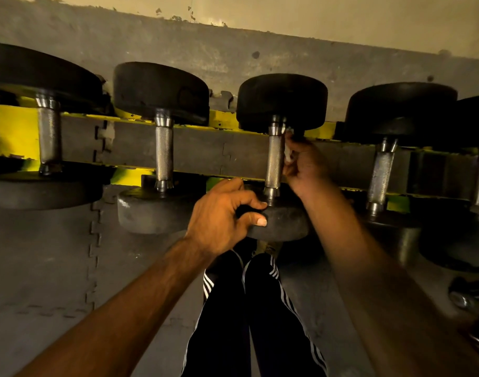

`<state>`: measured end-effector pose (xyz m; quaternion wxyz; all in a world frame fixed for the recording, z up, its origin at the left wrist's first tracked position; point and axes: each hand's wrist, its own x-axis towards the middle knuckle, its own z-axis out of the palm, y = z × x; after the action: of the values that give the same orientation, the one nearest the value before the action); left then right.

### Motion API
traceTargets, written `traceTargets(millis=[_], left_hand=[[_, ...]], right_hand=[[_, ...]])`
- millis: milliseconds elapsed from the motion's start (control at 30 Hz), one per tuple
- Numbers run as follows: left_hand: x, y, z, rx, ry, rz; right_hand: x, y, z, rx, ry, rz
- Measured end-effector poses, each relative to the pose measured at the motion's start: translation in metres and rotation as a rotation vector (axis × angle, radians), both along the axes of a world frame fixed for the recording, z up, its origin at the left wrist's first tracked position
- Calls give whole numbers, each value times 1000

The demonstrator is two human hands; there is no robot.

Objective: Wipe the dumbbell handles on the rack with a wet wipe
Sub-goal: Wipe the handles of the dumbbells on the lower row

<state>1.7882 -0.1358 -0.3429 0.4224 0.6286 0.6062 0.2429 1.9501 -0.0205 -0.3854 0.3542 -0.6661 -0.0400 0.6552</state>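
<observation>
Steel handle (273, 161): in the head view we see the knurled bar of the third dumbbell from the left, lying across the rack between its two black heads.
Wet wipe (288, 155): a small white wad sits against the right side of that handle, towards its far end, tucked among our right fingers.
Right hand (305, 165): it is blurred, its fingers curled round the wipe and holding it on the handle.
Left hand (222, 213): we grip the near head (284, 223) of the same dumbbell, thumb laid on its rim and fingers curled over its top edge.
Rack (14, 131): yellow rails carry the row of dumbbells side by side, handles pointing towards us.
Other dumbbells (164, 151): two lie to the left and at least two to the right, well apart from our hands.
Floor mats (42, 268): grey interlocking tiles lie under the rack.
Legs (233, 308): black trousers with white stripes show between our forearms.
</observation>
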Motion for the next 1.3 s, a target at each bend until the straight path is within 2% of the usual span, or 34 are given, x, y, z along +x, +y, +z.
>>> traceTargets(millis=[67, 133, 233, 300, 367, 567, 633, 700, 767, 833, 900, 967, 1067, 1133, 1200, 1233, 1300], left_hand=[[0, 0, 0, -2, 6, 2], [0, 0, 0, -5, 8, -1], [0, 0, 0, -10, 15, -3], [0, 0, 1, -13, 9, 0], [0, 1, 2, -12, 7, 1], [0, 2, 0, -8, 2, -17], [0, 1, 0, 2, 1, -14], [0, 0, 0, 12, -5, -3], [0, 0, 0, 14, -4, 5], [0, 0, 0, 10, -9, 8], [0, 0, 0, 5, -15, 3], [-1, 0, 1, -5, -9, -3], [0, 1, 2, -13, -12, -6], [0, 1, 2, -13, -12, -4], [0, 0, 2, -16, -13, 8], [0, -1, 2, -15, -14, 14], [0, -2, 1, -5, -11, 21]], right_hand=[[-6, -7, 3, 155, -335, 58], [-10, -14, 8, 424, -635, 175], [-12, -14, 12, 805, -1084, 614], [-14, -10, 12, 927, -1257, 872], [-17, -10, 10, 946, -1359, 1071], [-12, -12, 11, 894, -1329, 1465], [-10, -16, 19, 944, -1334, 1601], [-2, -16, 26, 965, -1214, 1709], [5, -11, 33, 909, -1150, 1637], [6, -4, 35, 880, -1195, 1461], [-5, 2, 33, 791, -1186, 1442], [-22, 7, 31, 626, -1168, 1587], [-36, 7, 39, 400, -1342, 1770], [-29, 4, 45, 513, -1314, 1795], [-11, 3, 49, 719, -1089, 1749], [-1, 7, 51, 771, -1020, 1704], [16, 15, 44, 839, -1022, 1547]])
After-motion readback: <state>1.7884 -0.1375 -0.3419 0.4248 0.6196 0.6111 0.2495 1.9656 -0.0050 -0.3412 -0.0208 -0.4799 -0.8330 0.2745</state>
